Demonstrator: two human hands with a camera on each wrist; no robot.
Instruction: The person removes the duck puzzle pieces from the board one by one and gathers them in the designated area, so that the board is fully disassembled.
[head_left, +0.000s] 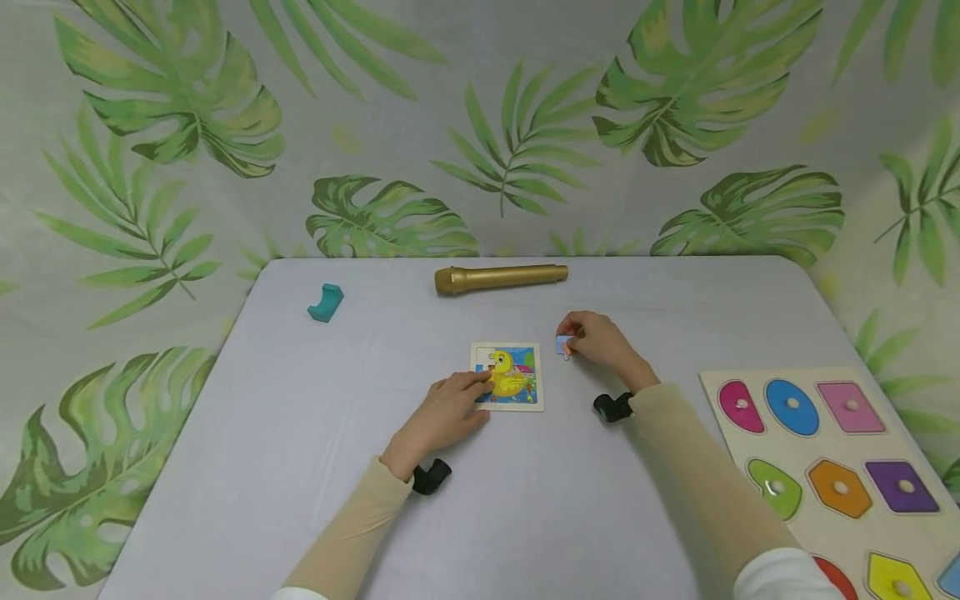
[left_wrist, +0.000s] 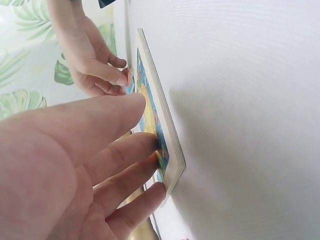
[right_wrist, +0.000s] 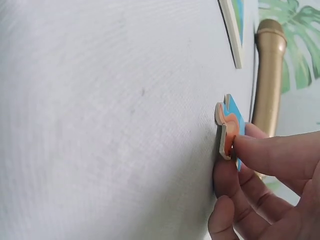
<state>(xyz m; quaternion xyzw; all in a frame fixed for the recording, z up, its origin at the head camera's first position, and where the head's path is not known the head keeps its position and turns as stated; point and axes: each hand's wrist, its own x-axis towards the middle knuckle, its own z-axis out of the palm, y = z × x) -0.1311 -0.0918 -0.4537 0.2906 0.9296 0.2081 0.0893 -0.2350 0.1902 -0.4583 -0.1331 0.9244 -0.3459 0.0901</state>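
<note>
A small square jigsaw puzzle [head_left: 517, 385] with a yellow duck picture lies flat in a pale wooden frame on the table. Its upper left corner shows bare, pale backing. My left hand [head_left: 447, 408] rests on the puzzle's left side; in the left wrist view its fairly straight fingers touch the picture and the frame's edge. To the right of the frame, my right hand [head_left: 600, 340] pinches a puzzle piece [right_wrist: 231, 125] between thumb and fingers. That piece is blue and orange with a rounded tab, and it is tilted up close to the tabletop.
A gold microphone [head_left: 501, 278] lies behind the puzzle. At the far left sits a teal arch-shaped block [head_left: 326, 303]. A knobbed shape board [head_left: 787, 442] with several coloured shapes covers the right front. Leaf-patterned cloth [head_left: 517, 158] hangs behind the white table [head_left: 360, 367].
</note>
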